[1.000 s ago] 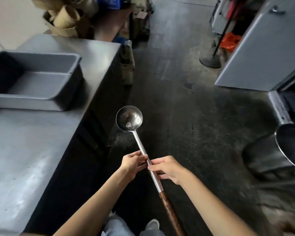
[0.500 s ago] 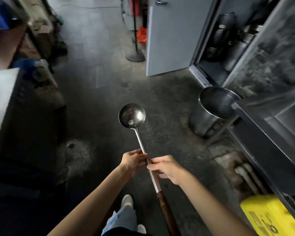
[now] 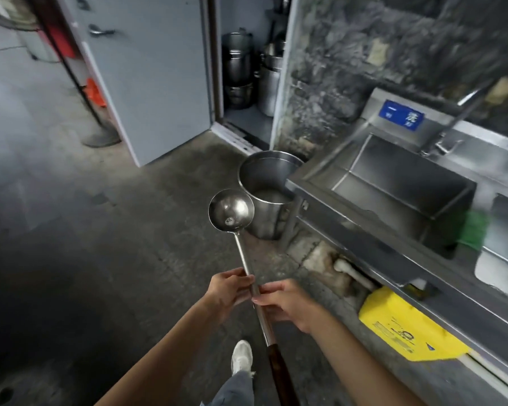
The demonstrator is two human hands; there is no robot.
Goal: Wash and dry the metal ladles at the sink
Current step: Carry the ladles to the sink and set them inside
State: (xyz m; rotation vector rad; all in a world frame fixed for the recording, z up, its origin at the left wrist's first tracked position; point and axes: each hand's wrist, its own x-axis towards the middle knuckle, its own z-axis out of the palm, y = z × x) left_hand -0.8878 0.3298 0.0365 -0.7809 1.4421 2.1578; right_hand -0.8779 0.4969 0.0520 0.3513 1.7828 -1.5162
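Note:
A long metal ladle (image 3: 231, 210) with a dark wooden handle end points away from me, bowl up, with some residue in the bowl. My left hand (image 3: 228, 288) grips the metal shaft from the left. Just below it, my right hand (image 3: 282, 301) pinches the same shaft from the right. The stainless steel sink (image 3: 373, 171) stands to the right, its basin in shadow, with a tap (image 3: 452, 124) above the back rim and a blue sign on the backsplash.
A tall steel pot (image 3: 266, 194) stands on the floor at the sink's left end, just beyond the ladle bowl. A grey door (image 3: 147, 83) hangs open onto a store of stacked pots. A green scrubber (image 3: 472, 231) lies on the sink divider; a yellow container (image 3: 405, 326) sits underneath.
My view has swung right, away from the steel table and towards the sink, which is now in sight. Both hands have kept their hold on the ladle shaft.

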